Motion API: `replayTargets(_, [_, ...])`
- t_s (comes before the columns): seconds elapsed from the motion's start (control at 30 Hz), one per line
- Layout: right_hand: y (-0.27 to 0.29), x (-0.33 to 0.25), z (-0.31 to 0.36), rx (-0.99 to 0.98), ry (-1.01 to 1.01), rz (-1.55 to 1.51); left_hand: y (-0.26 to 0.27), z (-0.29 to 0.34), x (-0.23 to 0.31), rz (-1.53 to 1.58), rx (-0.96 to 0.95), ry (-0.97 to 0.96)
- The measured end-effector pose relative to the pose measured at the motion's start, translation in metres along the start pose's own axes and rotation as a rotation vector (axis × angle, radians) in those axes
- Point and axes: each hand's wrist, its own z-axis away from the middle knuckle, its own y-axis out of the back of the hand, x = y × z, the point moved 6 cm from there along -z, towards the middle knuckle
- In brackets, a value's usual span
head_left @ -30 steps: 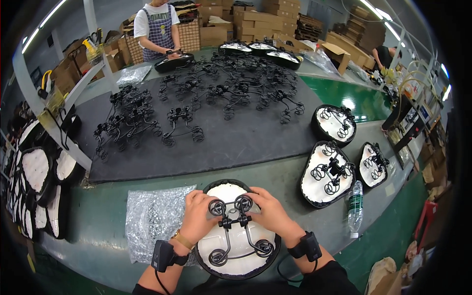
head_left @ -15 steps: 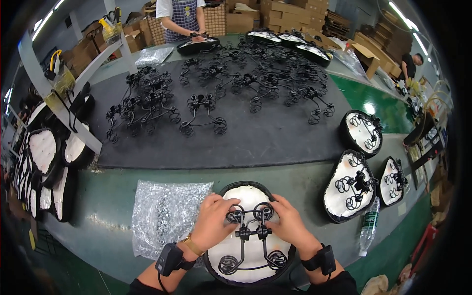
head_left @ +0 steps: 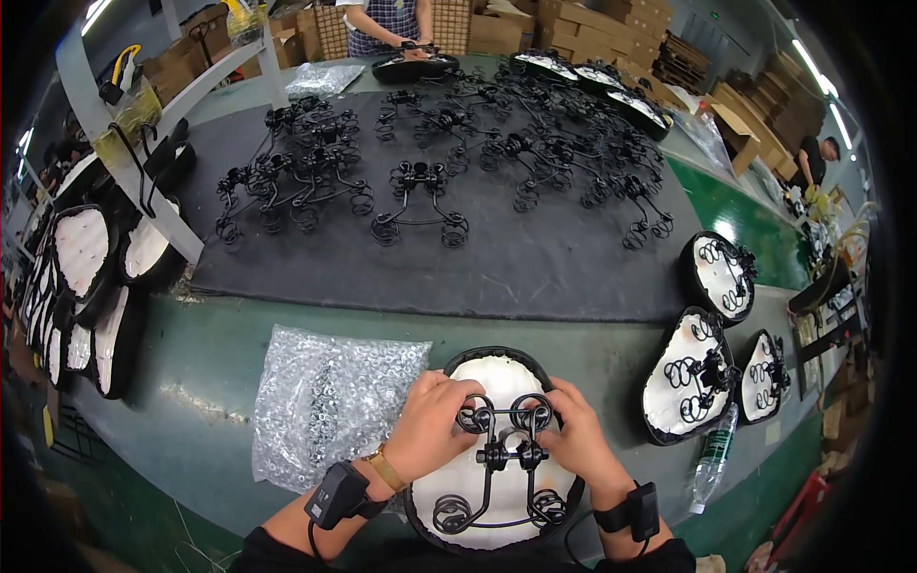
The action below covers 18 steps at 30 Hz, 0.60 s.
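Directly in front of me a saddle [head_left: 501, 369] lies upside down, its pale underside framed by a black rim. Over it is a black wire saddle spring frame [head_left: 487, 485] with coils at its corners and a bolted clamp in the middle. My left hand [head_left: 432, 427] has its fingers closed on the frame's far left coil. At the far right coil, my right hand [head_left: 579, 435] grips in the same way. Whether the near coils touch the underside I cannot tell. Beside my left hand lies a clear plastic bag [head_left: 320, 411] full of small metal nuts.
Several spring frames [head_left: 420, 205] crowd the dark mat [head_left: 535, 277]. Saddles with frames on them [head_left: 680, 392] stand at right, by a plastic bottle [head_left: 713, 463]. More saddles [head_left: 81, 253] are stacked at left beside a pale post [head_left: 172, 234]. Across the table a person [head_left: 387, 24] handles a saddle.
The whole scene has shifted in the picture, mostly to the right, as my view turned. Both hands keep their hold on the frame, which looks slightly shifted over the saddle.
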Motion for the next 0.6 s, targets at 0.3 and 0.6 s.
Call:
replayTargets(0.3, [0.0,0.004,-0.001,0.014,-0.028,-0.06,0.0,0.0,0.001,0.045,0.03,-0.008])
replayTargets(0.6, [0.002,0.005,-0.001,0.003,-0.057,-0.106,-0.001,0.0,0.004,0.003,0.055,-0.023])
